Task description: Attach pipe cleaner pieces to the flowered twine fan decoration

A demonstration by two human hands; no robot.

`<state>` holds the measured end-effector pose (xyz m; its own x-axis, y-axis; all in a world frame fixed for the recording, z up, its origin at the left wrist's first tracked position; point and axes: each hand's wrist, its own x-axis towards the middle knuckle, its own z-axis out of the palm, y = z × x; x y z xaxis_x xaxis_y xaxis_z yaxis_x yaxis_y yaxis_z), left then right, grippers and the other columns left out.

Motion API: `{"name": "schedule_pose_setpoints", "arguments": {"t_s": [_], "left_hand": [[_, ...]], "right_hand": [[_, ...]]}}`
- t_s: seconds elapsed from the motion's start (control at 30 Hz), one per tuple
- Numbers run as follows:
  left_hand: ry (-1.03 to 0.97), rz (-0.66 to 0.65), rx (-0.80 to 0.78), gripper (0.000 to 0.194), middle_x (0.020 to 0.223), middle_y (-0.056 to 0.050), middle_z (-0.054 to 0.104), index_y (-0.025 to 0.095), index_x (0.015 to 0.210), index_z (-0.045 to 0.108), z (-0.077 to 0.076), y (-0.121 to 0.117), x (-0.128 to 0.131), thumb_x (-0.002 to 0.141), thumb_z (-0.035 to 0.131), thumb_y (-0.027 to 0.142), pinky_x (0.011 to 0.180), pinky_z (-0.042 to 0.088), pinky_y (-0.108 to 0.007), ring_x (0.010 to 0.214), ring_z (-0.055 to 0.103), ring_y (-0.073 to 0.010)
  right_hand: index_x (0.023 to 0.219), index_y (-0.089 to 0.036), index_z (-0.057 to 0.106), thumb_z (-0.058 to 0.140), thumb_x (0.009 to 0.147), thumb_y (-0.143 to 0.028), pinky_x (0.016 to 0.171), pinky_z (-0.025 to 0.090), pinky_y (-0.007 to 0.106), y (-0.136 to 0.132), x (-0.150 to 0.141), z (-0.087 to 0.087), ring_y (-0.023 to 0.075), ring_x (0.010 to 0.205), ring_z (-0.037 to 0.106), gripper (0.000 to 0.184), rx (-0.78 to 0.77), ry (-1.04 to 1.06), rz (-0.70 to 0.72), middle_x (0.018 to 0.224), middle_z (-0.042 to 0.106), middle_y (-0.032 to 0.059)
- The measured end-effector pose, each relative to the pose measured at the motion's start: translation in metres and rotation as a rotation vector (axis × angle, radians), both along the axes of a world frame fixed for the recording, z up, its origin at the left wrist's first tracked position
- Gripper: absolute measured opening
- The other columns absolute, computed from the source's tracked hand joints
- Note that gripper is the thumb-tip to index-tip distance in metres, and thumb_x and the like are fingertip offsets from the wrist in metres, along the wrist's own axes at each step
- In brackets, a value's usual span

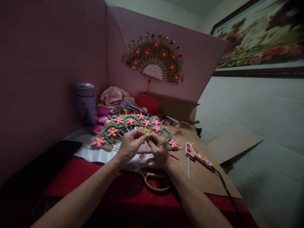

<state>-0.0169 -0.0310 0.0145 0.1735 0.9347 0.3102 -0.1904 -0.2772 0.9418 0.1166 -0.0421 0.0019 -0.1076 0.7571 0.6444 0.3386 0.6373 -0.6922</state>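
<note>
Pale-green bit [147, 135], indistinct between fingertips [142, 138].

Fan [136, 118] ctr, scissors [144, 176] in frt, flask [85, 106] bk L, glue gun [199, 155] R on cardbd [203, 179].

Head-worn view, forward and down over the red tabletop [125, 194]

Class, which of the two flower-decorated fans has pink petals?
The lower fan, on the red-covered table; the upper fan, against the pink panel, has orange-red flowers instead.
</note>
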Motion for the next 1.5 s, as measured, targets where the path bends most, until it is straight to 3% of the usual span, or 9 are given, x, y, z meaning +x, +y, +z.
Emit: {"name": "schedule_pose_setpoints", "arguments": {"t_s": [0.33, 0.5, 0.7, 0.87, 1.1, 1.33, 1.5], "left_hand": [[0.09, 0.004, 0.082, 0.02, 0.07, -0.003, 0.064, 0.012, 0.076, 0.067, 0.002, 0.0, -0.004, 0.069, 0.068, 0.03, 0.04, 0.035, -0.018, 0.047, 0.046, -0.0061], [-0.043, -0.013, -0.007, 0.023, 0.054, 0.002, 0.055, 0.012, 0.071, 0.062, 0.004, -0.001, -0.002, 0.066, 0.071, 0.032, 0.036, 0.033, -0.018, 0.04, 0.042, -0.0051], [-0.191, -0.083, -0.128, 0.025, 0.052, 0.004, 0.054, 0.012, 0.068, 0.06, 0.002, -0.002, 0.002, 0.061, 0.074, 0.032, 0.035, 0.034, -0.017, 0.039, 0.042, -0.0045], [-0.194, -0.1, -0.176, 0.026, 0.049, 0.004, 0.053, 0.011, 0.068, 0.061, 0.003, -0.004, 0.001, 0.059, 0.076, 0.03, 0.036, 0.032, -0.017, 0.038, 0.041, -0.0039], [-0.2, -0.143, -0.12, 0.025, 0.053, 0.002, 0.055, 0.01, 0.071, 0.063, -0.002, 0.0, 0.002, 0.062, 0.074, 0.031, 0.04, 0.038, -0.018, 0.042, 0.046, -0.0053], [0.002, -0.123, -0.232, 0.027, 0.055, -0.002, 0.06, 0.01, 0.064, 0.062, 0.006, 0.0, -0.004, 0.06, 0.073, 0.034, 0.038, 0.044, -0.022, 0.041, 0.05, -0.0087], [0.054, -0.116, -0.179, 0.019, 0.05, -0.001, 0.058, 0.011, 0.059, 0.059, 0.006, -0.001, -0.002, 0.062, 0.068, 0.028, 0.04, 0.043, -0.021, 0.039, 0.049, -0.0081]], "right_hand": [[0.071, -0.018, 0.058, 0.052, 0.082, -0.024, 0.054, 0.031, 0.023, 0.002, 0.008, 0.005, 0.0097, 0.054, 0.041, 0.013, 0.006, -0.127, -0.021, 0.058, 0.047, -0.004], [0.068, -0.018, 0.056, 0.053, 0.082, -0.033, 0.049, 0.029, 0.022, 0.0, 0.002, 0.008, 0.0084, 0.052, 0.037, 0.021, -0.144, 0.131, 0.106, 0.057, 0.044, -0.0045], [0.062, -0.018, 0.048, 0.064, 0.073, -0.038, 0.04, 0.015, 0.02, 0.004, -0.001, 0.006, 0.0048, 0.041, 0.021, 0.028, -0.464, 0.501, 0.289, 0.046, 0.03, -0.0098], [0.061, -0.019, 0.042, 0.066, 0.069, -0.038, 0.039, 0.012, 0.019, 0.004, -0.002, 0.006, 0.0035, 0.04, 0.017, 0.032, -0.599, 0.597, 0.404, 0.045, 0.026, -0.0114], [0.063, -0.019, 0.045, 0.064, 0.07, -0.04, 0.038, 0.016, 0.018, 0.009, 0.0, 0.004, 0.0036, 0.038, 0.022, 0.029, -0.453, 0.49, 0.273, 0.045, 0.031, -0.0108], [0.059, -0.017, 0.05, 0.06, 0.075, -0.032, 0.045, 0.025, 0.02, 0.013, 0.013, 0.009, 0.0067, 0.049, 0.034, 0.024, -0.202, 0.036, 0.11, 0.053, 0.044, -0.005], [0.062, -0.017, 0.053, 0.055, 0.077, -0.024, 0.045, 0.025, 0.02, 0.012, 0.014, 0.006, 0.0072, 0.05, 0.035, 0.016, -0.124, -0.137, 0.048, 0.054, 0.045, -0.0047]]}}
